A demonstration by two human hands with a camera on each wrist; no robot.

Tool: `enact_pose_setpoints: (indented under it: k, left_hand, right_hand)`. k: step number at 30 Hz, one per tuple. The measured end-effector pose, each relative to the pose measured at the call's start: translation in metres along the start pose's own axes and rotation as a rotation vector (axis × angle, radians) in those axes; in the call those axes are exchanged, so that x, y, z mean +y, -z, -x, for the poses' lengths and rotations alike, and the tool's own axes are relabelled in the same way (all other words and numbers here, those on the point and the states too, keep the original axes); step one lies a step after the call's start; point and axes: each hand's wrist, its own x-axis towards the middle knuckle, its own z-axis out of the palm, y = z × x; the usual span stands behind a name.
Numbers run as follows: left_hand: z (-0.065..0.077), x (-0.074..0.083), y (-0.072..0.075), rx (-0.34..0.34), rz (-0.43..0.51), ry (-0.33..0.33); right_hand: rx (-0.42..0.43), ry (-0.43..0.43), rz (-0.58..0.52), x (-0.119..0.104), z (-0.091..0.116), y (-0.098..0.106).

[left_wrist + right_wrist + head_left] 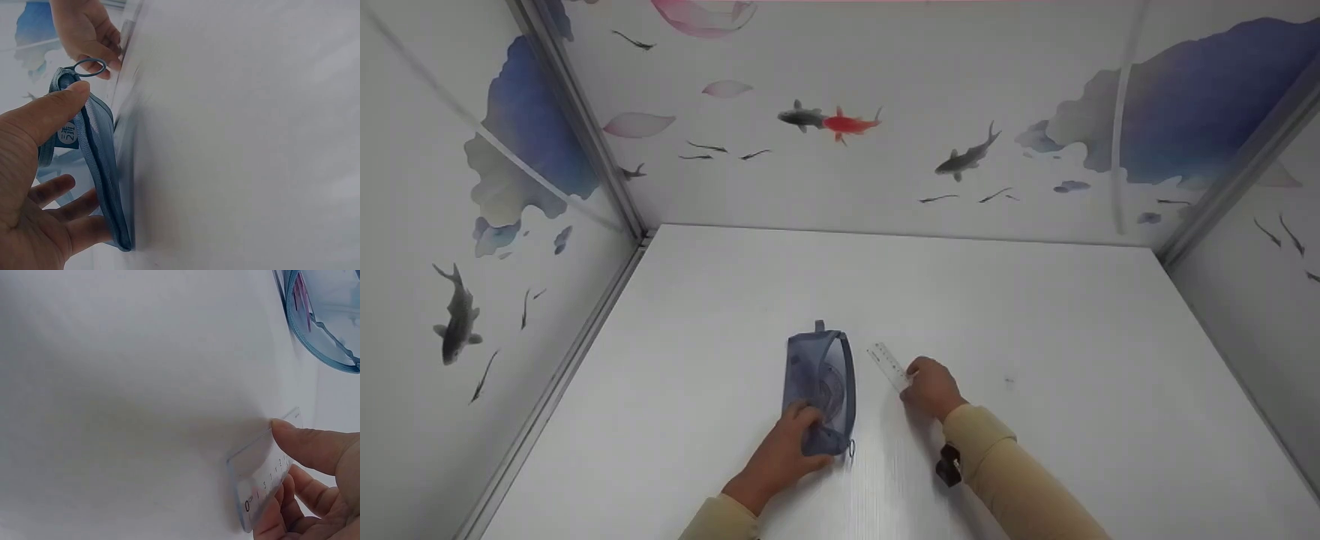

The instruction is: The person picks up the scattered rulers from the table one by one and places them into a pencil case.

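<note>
A blue mesh zip pouch (802, 367) lies on the white table with its mouth gaping toward the right. My left hand (784, 454) grips its near end, thumb on the zip edge by the pull ring (90, 67) and fingers on the pouch's other side. Inside, a round shape shows through the mesh in the head view; what it is cannot be told. To the right of the pouch, my right hand (934, 388) pinches a clear ruler (887, 364) between thumb and fingers. The ruler's printed numbers (264, 486) show in the right wrist view.
The white tabletop (735, 277) is bounded by a left wall (405, 187), a back wall (885, 60) and a right wall (1290, 225), painted with fish and blue patches. A small faint mark (1009, 382) lies right of my right hand.
</note>
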Motion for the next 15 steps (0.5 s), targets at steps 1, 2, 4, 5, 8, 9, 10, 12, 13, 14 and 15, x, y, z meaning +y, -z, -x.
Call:
enact_pose_setpoints:
  k: [1,2,4,5,8,9,10,12,13,14,15]
  left_hand:
    - [0.0001,0.0002,0.0,0.0,0.003,0.0]
    - [0.0002,0.0005,0.0002,-0.001,0.004,-0.001]
    - [0.0004,0.0007,0.0003,-0.002,0.004,-0.003]
    - [0.0003,0.0009,0.0005,-0.001,0.003,-0.006]
    - [0.0002,0.0012,0.0009,-0.003,0.002,-0.006]
    - [0.0001,0.0011,0.0009,-0.004,0.001,-0.005]
    - [0.0001,0.0013,0.001,-0.005,0.002,-0.004]
    - [0.0,0.0012,0.0011,-0.006,0.001,-0.001]
    - [0.0,0.0012,0.001,-0.006,0.0,-0.001]
    - [0.0,0.0012,0.001,-0.006,0.0,0.0]
    - [-0.0001,0.0011,0.0009,-0.006,-0.001,-0.001]
  right_hand:
    - [-0.002,-0.005,-0.006,0.0001,-0.0006,0.0]
    - [-0.003,-0.009,-0.009,0.0003,-0.0012,-0.0001]
    - [-0.003,-0.021,-0.018,0.0014,-0.0026,-0.0005]
    - [-0.003,-0.022,-0.02,0.0018,-0.0031,-0.0005]
    - [-0.002,-0.025,-0.036,0.003,-0.0036,-0.0007]
    - [-0.003,-0.023,-0.043,0.0035,-0.0035,-0.0007]
    - [-0.004,-0.023,-0.05,0.0037,-0.0033,-0.0006]
    - [-0.014,-0.021,-0.071,0.0044,-0.0031,-0.0002]
    - [-0.019,-0.022,-0.082,0.0047,-0.0032,0.0001]
    - [-0.025,-0.025,-0.094,0.005,-0.0034,0.0003]
    - [-0.031,-0.026,-0.104,0.0052,-0.0036,0.0006]
